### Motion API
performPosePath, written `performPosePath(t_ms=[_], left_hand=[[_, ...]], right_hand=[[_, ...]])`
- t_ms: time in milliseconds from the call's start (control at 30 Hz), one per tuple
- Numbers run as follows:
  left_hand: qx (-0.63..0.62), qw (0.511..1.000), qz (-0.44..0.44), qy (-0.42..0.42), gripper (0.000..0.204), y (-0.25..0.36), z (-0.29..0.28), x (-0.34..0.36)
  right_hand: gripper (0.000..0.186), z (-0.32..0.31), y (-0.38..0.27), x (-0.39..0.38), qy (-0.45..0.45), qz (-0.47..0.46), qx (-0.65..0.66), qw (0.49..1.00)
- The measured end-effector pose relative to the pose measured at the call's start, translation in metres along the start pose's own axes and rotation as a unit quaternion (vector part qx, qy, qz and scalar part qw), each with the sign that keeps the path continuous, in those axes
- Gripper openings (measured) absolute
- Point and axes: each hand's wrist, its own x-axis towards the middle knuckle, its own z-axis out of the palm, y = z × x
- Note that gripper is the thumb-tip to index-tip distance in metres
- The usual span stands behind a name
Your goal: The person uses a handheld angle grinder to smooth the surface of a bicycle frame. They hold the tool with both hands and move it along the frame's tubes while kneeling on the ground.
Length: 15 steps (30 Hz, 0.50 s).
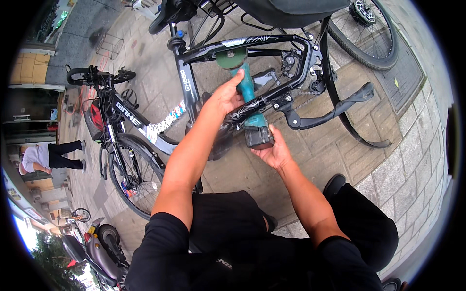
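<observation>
A teal cordless angle grinder (pixel 247 86) with a green disc (pixel 232 59) reaches through the black bicycle frame (pixel 188 82). The decorated lower tube (pixel 252 104) crosses in front of its middle. My left hand (pixel 226 97) is closed around the grinder near its head, the thumb lying along the body. At the near end, my right hand (pixel 274 148) grips around the black battery (pixel 258 137). The disc sits close below the upper tube; whether it touches the metal I cannot tell. A brake caliper (pixel 290 62) is mounted to the right of the grinder.
A detached wheel (pixel 366 29) lies at the upper right. The curved black mudguard (pixel 357 128) and kickstand (pixel 335 114) stick out on the right. The bike's front wheel (pixel 133 169) is at left. A person (pixel 51 156) stands beyond it, and a parked scooter (pixel 104 252) is lower left.
</observation>
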Motion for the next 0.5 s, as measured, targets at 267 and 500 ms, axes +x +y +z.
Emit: performPosePath(t_ms=[267, 500], left_hand=[[0.064, 0.997, -0.012, -0.035, 0.077, 0.004, 0.011, 0.003], [0.082, 0.997, -0.002, -0.011, 0.074, 0.010, 0.024, 0.014]], right_hand=[[0.075, -0.008, -0.041, -0.006, -0.069, 0.054, -0.200, 0.976], [0.085, 0.036, -0.070, 0.013, -0.073, 0.004, -0.380, 0.922]])
